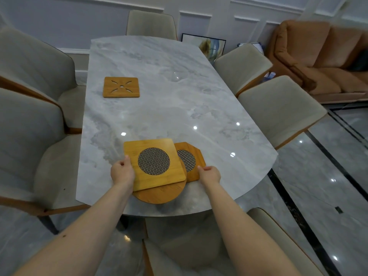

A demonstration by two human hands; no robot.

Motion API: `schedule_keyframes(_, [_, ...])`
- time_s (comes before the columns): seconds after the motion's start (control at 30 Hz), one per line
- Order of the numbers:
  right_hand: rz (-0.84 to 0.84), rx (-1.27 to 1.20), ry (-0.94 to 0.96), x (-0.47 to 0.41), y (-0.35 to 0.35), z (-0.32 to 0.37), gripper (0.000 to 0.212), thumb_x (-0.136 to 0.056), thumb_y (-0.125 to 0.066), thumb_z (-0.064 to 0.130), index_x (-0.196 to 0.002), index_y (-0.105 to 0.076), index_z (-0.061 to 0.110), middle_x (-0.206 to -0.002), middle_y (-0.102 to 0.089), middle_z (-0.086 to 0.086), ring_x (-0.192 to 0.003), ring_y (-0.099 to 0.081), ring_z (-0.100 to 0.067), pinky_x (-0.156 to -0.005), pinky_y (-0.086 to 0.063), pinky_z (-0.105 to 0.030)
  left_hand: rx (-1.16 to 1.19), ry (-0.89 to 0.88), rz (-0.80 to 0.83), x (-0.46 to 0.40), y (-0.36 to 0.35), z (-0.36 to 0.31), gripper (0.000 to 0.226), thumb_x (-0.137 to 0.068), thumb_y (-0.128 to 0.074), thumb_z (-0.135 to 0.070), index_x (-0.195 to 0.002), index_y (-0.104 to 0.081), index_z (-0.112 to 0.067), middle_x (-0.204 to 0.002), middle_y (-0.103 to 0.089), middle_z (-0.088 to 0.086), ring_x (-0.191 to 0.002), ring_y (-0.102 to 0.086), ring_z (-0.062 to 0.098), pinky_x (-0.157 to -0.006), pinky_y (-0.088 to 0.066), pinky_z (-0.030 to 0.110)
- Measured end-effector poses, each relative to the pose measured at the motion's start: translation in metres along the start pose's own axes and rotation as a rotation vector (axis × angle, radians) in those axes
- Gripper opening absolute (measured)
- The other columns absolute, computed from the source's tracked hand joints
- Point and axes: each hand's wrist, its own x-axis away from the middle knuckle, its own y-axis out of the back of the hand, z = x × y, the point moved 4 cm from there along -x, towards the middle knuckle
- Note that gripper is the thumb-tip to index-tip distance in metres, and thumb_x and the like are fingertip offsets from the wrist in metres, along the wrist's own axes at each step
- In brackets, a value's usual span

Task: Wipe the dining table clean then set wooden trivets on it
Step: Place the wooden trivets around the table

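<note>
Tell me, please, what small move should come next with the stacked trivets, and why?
Probably lift the square mesh trivet off with the left hand and set it on bare table; it overlaps two others near the edge, and only the slotted trivet lies alone.

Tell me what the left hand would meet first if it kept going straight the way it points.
The left hand points up the table; past the square mesh trivet it grips, bare marble table, then probably the cut-out trivet, though depth is unclear.

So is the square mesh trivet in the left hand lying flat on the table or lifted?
Lifted and tilted. The left hand grips the square mesh trivet by its edge, above a round trivet beneath.
</note>
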Motion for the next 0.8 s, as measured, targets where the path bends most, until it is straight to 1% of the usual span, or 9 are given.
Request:
schedule_keyframes(0.1, [0.067,-0.278,0.004,0.016,0.012,0.007,0.033,-0.099,-0.049,0.03,-0.11,-0.059,0.001,-0.1,-0.064,-0.011,-0.088,-0.062,-0.02,-0.065,-0.055,-0.026,-0.012,-0.019,0.065,0.018,-0.015,-0.008,0.039,-0.101,-0.04,-0.031,-0.072,-0.049,-0.007,-0.068,-0.047,0.003,-0.071,-0.044,0.02,-0.068,-0.034,0.032])
schedule_keyframes(0.17, [0.101,-0.353,0.042,0.026,0.027,0.008,0.033,-0.099,-0.05,0.031,-0.106,-0.061,0.001,-0.092,-0.064,-0.008,-0.08,-0.061,-0.017,-0.061,-0.052,-0.022,-0.029,-0.059,0.126,0.032,-0.028,-0.015,0.035,-0.101,-0.042,-0.031,-0.082,-0.057,-0.005,-0.077,-0.055,0.009,-0.077,-0.049,0.022,-0.07,-0.036,0.032])
schedule_keyframes(0.23, [0.102,-0.374,0.088,0.035,0.047,0.006,0.03,-0.095,-0.057,0.032,-0.099,-0.062,0.003,-0.087,-0.064,-0.004,-0.079,-0.061,-0.016,-0.064,-0.054,-0.024,-0.021,-0.088,0.18,0.046,-0.044,-0.02,0.037,-0.1,-0.042,-0.031,-0.087,-0.061,-0.002,-0.087,-0.06,0.015,-0.082,-0.053,0.024,-0.072,-0.039,0.034])
schedule_keyframes(0.3, [0.061,-0.363,0.104,0.04,0.073,-0.002,0.029,-0.089,-0.066,0.033,-0.099,-0.062,0.006,-0.089,-0.063,-0.002,-0.085,-0.06,-0.017,-0.071,-0.054,-0.027,-0.031,-0.119,0.219,0.068,-0.059,-0.028,0.038,-0.1,-0.043,-0.03,-0.082,-0.059,-0.001,-0.084,-0.058,0.015,-0.081,-0.053,0.025,-0.07,-0.037,0.032])
schedule_keyframes(0.4, [-0.019,-0.35,0.106,0.043,0.118,-0.021,0.041,-0.079,-0.077,0.03,-0.107,-0.06,0.005,-0.095,-0.061,-0.001,-0.083,-0.057,-0.012,-0.063,-0.048,-0.019,-0.058,-0.167,0.291,0.108,-0.089,-0.04,0.041,-0.101,-0.042,-0.03,-0.072,-0.056,-0.003,-0.075,-0.055,0.01,-0.078,-0.05,0.024,-0.069,-0.036,0.032])
schedule_keyframes(0.47, [-0.056,-0.369,0.106,0.042,0.152,-0.036,0.047,-0.074,-0.082,0.028,-0.108,-0.059,0.005,-0.099,-0.06,-0.003,-0.086,-0.057,-0.013,-0.061,-0.045,-0.018,-0.06,-0.179,0.352,0.14,-0.112,-0.045,0.042,-0.101,-0.041,-0.032,-0.073,-0.056,-0.005,-0.076,-0.055,0.007,-0.079,-0.05,0.025,-0.073,-0.04,0.035])
schedule_keyframes(0.53, [-0.085,-0.37,0.106,0.038,0.185,-0.05,0.05,-0.071,-0.084,0.027,-0.108,-0.057,0.007,-0.102,-0.059,-0.003,-0.092,-0.057,-0.015,-0.069,-0.05,-0.022,-0.066,-0.186,0.392,0.169,-0.134,-0.048,0.038,-0.101,-0.039,-0.033,-0.084,-0.056,-0.005,-0.084,-0.055,0.008,-0.082,-0.049,0.024,-0.077,-0.042,0.039])
schedule_keyframes(0.63, [-0.133,-0.378,0.101,0.032,0.244,-0.078,0.055,-0.07,-0.085,0.027,-0.112,-0.056,0.005,-0.109,-0.059,-0.007,-0.099,-0.058,-0.02,-0.084,-0.052,-0.032,-0.078,-0.214,0.437,0.223,-0.174,-0.051,0.035,-0.101,-0.039,-0.033,-0.088,-0.056,-0.005,-0.087,-0.054,0.01,-0.084,-0.05,0.025,-0.074,-0.037,0.034])
schedule_keyframes(0.8, [-0.195,-0.411,0.107,0.017,0.361,-0.143,0.047,-0.071,-0.084,0.024,-0.106,-0.056,0.007,-0.1,-0.057,-0.004,-0.094,-0.056,-0.018,-0.081,-0.049,-0.029,-0.076,-0.237,0.48,0.333,-0.249,-0.038,0.04,-0.101,-0.042,-0.031,-0.09,-0.062,0.002,-0.089,-0.056,0.015,-0.089,-0.055,0.029,-0.073,-0.036,0.032])
